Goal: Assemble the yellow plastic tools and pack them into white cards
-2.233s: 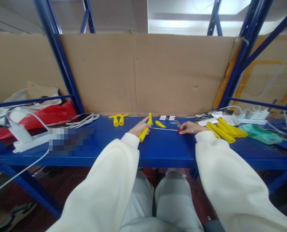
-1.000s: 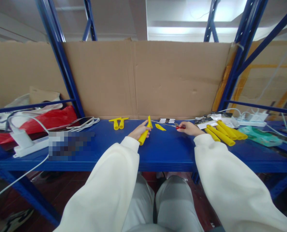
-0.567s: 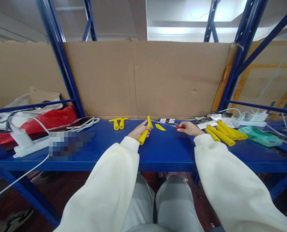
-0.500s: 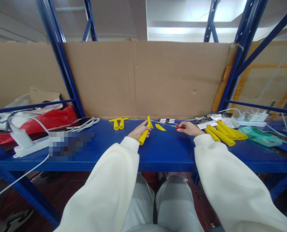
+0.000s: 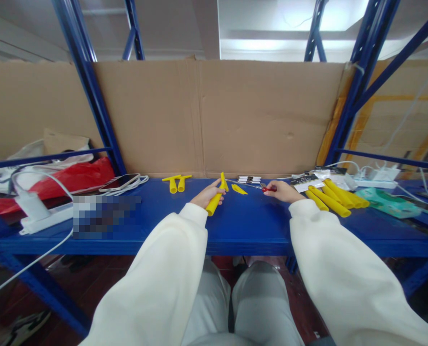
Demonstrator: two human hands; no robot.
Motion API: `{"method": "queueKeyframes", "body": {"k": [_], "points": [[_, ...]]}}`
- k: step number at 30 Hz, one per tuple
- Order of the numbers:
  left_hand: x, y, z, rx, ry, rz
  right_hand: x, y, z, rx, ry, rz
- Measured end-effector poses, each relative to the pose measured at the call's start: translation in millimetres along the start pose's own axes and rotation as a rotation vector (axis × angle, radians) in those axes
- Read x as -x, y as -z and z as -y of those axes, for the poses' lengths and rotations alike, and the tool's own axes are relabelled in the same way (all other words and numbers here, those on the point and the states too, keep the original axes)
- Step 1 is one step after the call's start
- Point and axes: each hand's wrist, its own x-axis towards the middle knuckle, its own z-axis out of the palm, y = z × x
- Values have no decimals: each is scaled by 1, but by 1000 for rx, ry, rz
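My left hand [image 5: 207, 194] is closed around a yellow tube [image 5: 214, 205], tilted with its wide lower end toward me and a narrower flared part showing above the fingers. Just right of it a loose yellow piece [image 5: 239, 190] lies on the blue table. My right hand [image 5: 279, 191] pinches a small red-handled tool [image 5: 269, 190] with a metal end, low over the tabletop; its exact kind is too small to tell. Two yellow T-shaped pieces [image 5: 177, 184] stand to the left of my left hand. Several plain yellow tubes [image 5: 331, 202] lie beside my right forearm.
Small white-and-black packs [image 5: 249, 179] lie by the cardboard backing [image 5: 264, 120]. Printed packets [image 5: 307, 182] and a green plastic bag [image 5: 390, 203] are at the right. A white power strip [image 5: 48, 218], cables, a phone [image 5: 119, 182] and a red bag [image 5: 80, 178] sit left.
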Motion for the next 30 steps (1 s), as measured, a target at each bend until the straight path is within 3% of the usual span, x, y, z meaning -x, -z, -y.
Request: {"method": "queueKeyframes", "body": {"k": [9,18,26,30], "points": [[9,-3,-1,-140,-41,-67,6,1,9,-55,12,133],[12,-5,-2,-214,-43,-73,3,-7,3,33,26,-44],[9,-4,-2,-240,-37,-107,7,-10,9,-168,59,198],[9,-5,-1,-234,-47,-106,3,-15,5,-215,47,103]]}}
